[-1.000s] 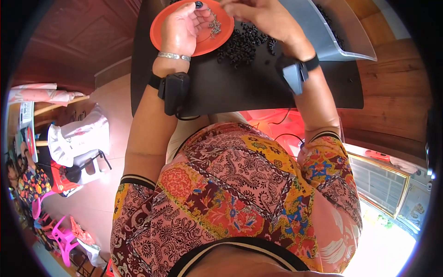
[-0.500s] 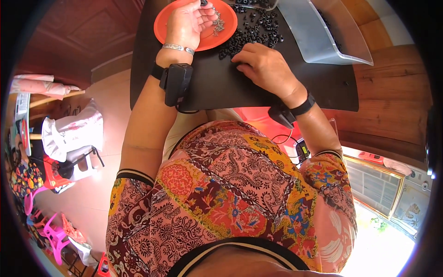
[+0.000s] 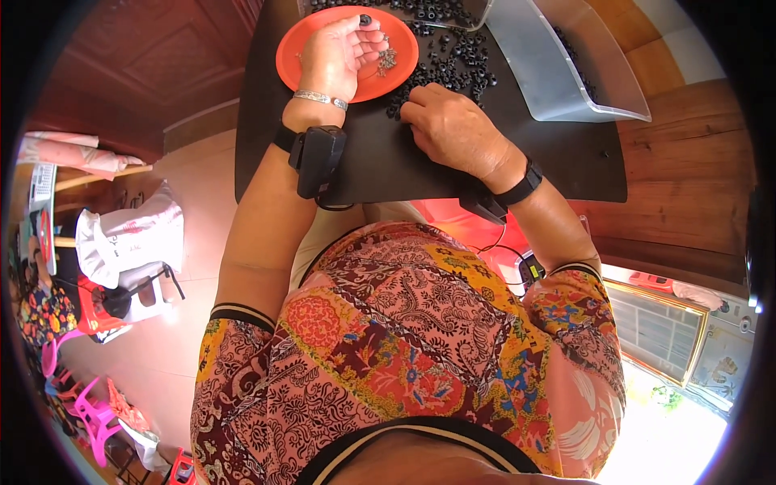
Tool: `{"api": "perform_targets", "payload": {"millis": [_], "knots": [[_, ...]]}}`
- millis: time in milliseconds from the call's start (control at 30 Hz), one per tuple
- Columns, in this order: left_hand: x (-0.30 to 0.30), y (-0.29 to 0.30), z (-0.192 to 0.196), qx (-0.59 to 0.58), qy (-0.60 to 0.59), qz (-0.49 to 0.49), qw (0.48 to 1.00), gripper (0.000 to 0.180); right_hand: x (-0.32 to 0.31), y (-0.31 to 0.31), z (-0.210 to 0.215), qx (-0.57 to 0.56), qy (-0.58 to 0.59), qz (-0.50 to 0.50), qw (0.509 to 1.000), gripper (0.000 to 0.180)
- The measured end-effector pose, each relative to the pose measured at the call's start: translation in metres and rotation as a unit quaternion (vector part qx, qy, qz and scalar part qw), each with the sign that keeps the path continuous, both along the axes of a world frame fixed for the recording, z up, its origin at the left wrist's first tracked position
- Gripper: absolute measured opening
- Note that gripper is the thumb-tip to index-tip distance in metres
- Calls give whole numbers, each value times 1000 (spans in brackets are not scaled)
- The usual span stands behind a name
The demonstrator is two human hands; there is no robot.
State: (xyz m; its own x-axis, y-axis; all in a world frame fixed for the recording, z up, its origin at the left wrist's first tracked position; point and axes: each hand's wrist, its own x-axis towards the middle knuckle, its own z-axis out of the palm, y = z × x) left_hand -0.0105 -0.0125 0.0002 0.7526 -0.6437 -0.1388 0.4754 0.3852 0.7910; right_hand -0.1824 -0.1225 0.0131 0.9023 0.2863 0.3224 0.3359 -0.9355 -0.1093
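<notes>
My left hand (image 3: 333, 58) is palm up over an orange-red plate (image 3: 293, 73). Its thumb and forefinger pinch a small black ring-shaped piece (image 3: 365, 20), while the other fingers curl loosely. Small silvery metal bits (image 3: 388, 61) lie on the plate beside those fingers. To the right, my right hand (image 3: 457, 133) is back up at the near edge of a scattered heap of small black pieces (image 3: 453, 73). Its fingers are bent and drawn together, the tips at the black pieces; whatever they hold is hidden.
The dark tabletop (image 3: 372, 174) has a rounded near edge. A translucent plastic bin (image 3: 558, 89) stands at the right with black pieces inside, and part of another clear container (image 3: 477, 20) shows at the far edge. One stray black piece (image 3: 605, 153) lies near the right corner.
The table sits slightly lower in view. My right hand has shifted a little left, its fingertips still by the heap. My left hand stays over the plate, its black piece now more visible.
</notes>
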Motion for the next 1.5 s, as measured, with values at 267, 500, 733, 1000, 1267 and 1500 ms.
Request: {"api": "perform_targets", "payload": {"millis": [267, 500, 733, 1000, 1267, 1500], "knots": [[-1, -1, -1, -3, -2, 5, 1000, 25, -3, 5, 7, -78, 17, 11, 997, 4], [1, -3, -4, -17, -10, 1, 1000, 26, -3, 3, 7, -63, 30, 19, 997, 5], [-9, -2, -2, -28, 19, -22, 999, 27, 16, -27, 31, 268, -38, -42, 962, 16], [-23, -3, 5, -104, 19, -84, 991, 24, 61, -45, 45, 621, 6, -15, 784, 16], [-28, -4, 2, -118, -17, -104, 987, 24, 64, -40, 29, 678, 45, 3, 734, 15], [-28, -7, 0, -115, 0, -105, 988, 23, 66, -39, 23, 668, 61, 6, 742, 14]]}}
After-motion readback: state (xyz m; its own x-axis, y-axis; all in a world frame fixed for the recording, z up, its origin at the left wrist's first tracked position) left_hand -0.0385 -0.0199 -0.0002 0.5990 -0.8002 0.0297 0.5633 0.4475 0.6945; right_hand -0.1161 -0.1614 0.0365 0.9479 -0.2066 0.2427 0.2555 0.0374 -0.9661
